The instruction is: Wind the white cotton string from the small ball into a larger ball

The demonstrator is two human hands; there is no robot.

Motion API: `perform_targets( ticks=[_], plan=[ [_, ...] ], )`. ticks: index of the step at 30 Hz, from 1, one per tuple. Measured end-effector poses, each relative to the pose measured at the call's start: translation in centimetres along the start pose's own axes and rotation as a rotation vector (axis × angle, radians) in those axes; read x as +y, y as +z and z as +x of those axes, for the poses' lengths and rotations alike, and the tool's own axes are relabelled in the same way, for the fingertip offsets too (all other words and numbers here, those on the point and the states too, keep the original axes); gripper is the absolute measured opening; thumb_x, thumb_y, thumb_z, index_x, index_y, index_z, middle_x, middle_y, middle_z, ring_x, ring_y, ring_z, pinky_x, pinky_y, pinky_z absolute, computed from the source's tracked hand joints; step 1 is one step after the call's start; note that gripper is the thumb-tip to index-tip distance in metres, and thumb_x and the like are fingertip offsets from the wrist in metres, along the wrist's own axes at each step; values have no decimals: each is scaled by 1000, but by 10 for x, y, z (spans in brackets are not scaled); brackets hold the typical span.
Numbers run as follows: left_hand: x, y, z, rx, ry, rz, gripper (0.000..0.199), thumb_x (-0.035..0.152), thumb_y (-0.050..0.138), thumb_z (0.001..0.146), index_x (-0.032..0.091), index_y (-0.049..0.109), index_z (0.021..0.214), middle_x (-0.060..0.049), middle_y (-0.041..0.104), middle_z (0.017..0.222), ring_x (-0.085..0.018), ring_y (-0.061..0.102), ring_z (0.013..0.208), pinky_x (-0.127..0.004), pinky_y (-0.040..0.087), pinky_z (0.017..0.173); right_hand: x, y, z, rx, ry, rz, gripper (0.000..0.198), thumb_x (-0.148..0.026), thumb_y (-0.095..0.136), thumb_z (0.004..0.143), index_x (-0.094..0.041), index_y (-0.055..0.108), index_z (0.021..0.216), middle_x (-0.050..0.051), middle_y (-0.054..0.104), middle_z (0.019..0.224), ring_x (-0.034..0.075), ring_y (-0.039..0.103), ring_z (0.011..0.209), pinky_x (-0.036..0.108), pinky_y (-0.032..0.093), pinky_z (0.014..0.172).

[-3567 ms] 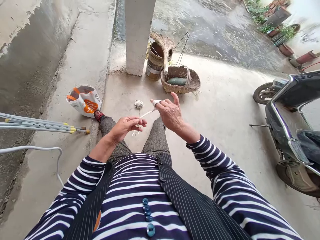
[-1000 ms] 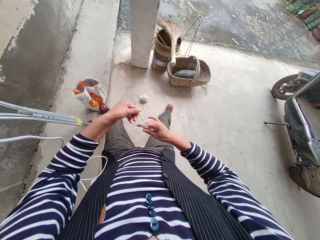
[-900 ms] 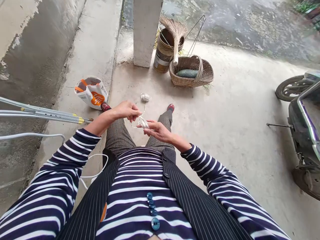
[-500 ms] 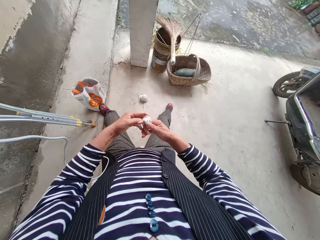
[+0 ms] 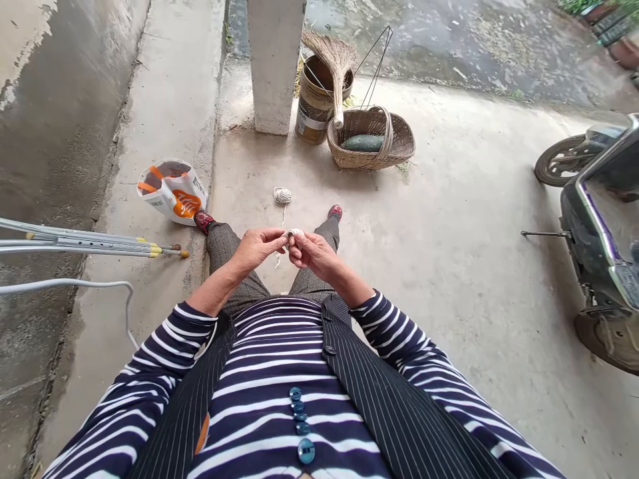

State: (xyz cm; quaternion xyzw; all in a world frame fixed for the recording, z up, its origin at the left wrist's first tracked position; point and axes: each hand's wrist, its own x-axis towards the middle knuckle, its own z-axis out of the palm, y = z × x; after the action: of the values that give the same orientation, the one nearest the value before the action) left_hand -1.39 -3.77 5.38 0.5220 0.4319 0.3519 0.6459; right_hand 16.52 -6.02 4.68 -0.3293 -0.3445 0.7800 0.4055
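A small wound bundle of white yarn [image 5: 296, 233] is pinched in front of my lap. My right hand [image 5: 319, 254] closes on it, thumb and forefinger pressed together and the other fingers curled. From the other side, my left hand [image 5: 255, 251] meets it with thumb and fingertips closed on its near edge. A loose yarn end [image 5: 277, 261] dangles below the fingers. On the floor between my feet lies a larger ball of white yarn [image 5: 282, 195], its strand running toward my hands. Part of the bundle is hidden by my fingers.
By my left foot stands a white and orange bag [image 5: 170, 193]. Crutches [image 5: 100, 245] and a pale hose [image 5: 74, 282] reach in from the left. Ahead are a pillar [image 5: 276, 66], a bucket [image 5: 312, 106] with a straw broom [image 5: 339, 63], and a basket [image 5: 364, 156] holding a green gourd [image 5: 363, 142]. A scooter [image 5: 594, 246] stands right.
The yarn loops that sat round my right fingers are now a smaller-looking bundle pinched at the fingertips. My left fingers have drawn in and closed. The view has shifted slightly.
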Motion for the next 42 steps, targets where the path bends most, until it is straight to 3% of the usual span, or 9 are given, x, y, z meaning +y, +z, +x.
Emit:
perform_targets(
  ticks=[6,11,16,20,25,30,33,37,42],
  plan=[
    [-7,9,5,191,-6,-110,44,53,88,68,15,83,89,-8,79,88,-21,69,79,-32,57,73,9,-1,10,337,-104,-104,51,-59,81,75,-20,64,103,-2,63,79,5,52,48,18,27,39],
    [-15,17,7,285,-32,-320,43,48,93,64,15,83,90,-9,79,92,-20,71,84,-33,59,81,20,-6,13,466,-407,-545,46,-57,66,91,-25,69,125,3,67,99,8,55,60,22,45,48],
    [-18,24,12,347,-46,-460,44,45,96,59,14,83,89,-8,79,90,-18,71,81,-30,58,81,33,-6,13,478,-531,-834,57,-58,58,96,-22,62,141,12,63,119,18,63,89,28,59,63],
    [-17,27,13,364,-34,-461,41,45,94,62,14,82,85,-6,79,86,-16,70,77,-27,56,78,38,-6,13,489,-500,-957,64,-52,60,97,-18,52,150,18,60,131,26,61,106,35,61,80],
    [-21,33,13,412,-34,-422,43,44,94,61,13,82,90,-8,80,95,-20,72,90,-31,57,87,36,-9,13,514,-402,-1089,47,-42,59,99,-22,60,142,16,63,123,29,61,110,42,51,101],
    [-27,37,16,428,-8,-339,47,47,93,62,14,82,93,-8,80,99,-21,72,94,-33,57,89,34,-9,10,505,-411,-1079,35,-41,51,103,-23,68,127,13,66,112,25,62,99,35,50,94],
    [-27,34,14,383,-2,-247,49,50,90,66,14,81,98,-8,79,97,-20,72,88,-33,58,86,30,-10,7,476,-414,-1005,31,-41,48,104,-23,72,115,7,67,90,19,61,78,30,49,82],
    [-25,20,10,281,-24,-96,48,53,85,71,13,80,98,-8,77,85,-19,71,79,-31,58,76,19,-19,5,390,-300,-707,36,-53,53,99,-20,69,95,-3,56,62,11,53,51,25,46,57],
    [-22,-1,17,348,43,99,39,51,80,74,14,79,85,-6,75,76,-17,67,71,-28,57,68,5,-26,3,136,-77,-299,49,-64,72,80,-17,63,90,-4,60,66,10,58,45,22,45,42]
  ],
)
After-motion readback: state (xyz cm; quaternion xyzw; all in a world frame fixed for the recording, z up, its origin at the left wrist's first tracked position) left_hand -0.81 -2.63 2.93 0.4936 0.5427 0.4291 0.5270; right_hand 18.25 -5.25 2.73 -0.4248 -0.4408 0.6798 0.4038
